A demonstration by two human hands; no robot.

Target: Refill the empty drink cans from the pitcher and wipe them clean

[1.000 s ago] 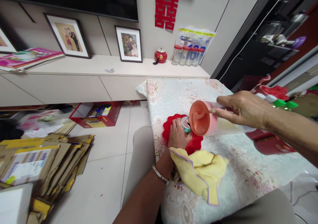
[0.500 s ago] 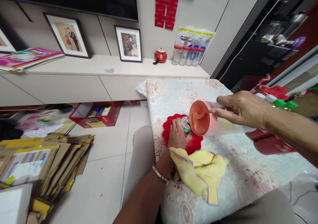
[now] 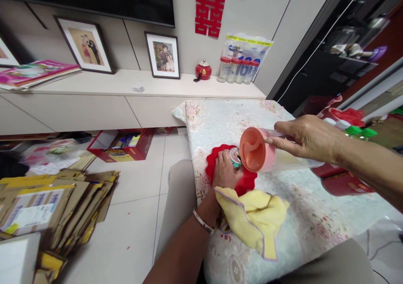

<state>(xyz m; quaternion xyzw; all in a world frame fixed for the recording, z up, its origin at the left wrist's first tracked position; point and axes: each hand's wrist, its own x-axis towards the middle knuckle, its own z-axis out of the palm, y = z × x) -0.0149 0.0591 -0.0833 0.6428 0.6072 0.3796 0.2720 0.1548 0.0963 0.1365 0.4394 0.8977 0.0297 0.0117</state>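
Note:
My left hand [image 3: 225, 170] is wrapped round a small metal can [image 3: 235, 157] with an opened top, over a red scalloped mat [image 3: 247, 183]. My right hand [image 3: 302, 139] grips a clear pitcher [image 3: 283, 160] with a coral-pink lid [image 3: 256, 149], tipped on its side so that the lid faces left. The lid's edge is right beside the can's top. Any liquid passing between them is too small to make out. A crumpled yellow cloth [image 3: 258, 219] with a purple hem lies just in front of the mat, by my left wrist.
A flowered cloth covers the table [image 3: 220, 120]. Red containers [image 3: 346, 183] and green-capped bottles [image 3: 368, 132] stand at the right. Behind is a white cabinet [image 3: 110, 82] with frames and jars [image 3: 237, 70]. Flattened cardboard [image 3: 78, 204] and a red box [image 3: 126, 151] are on the floor, left.

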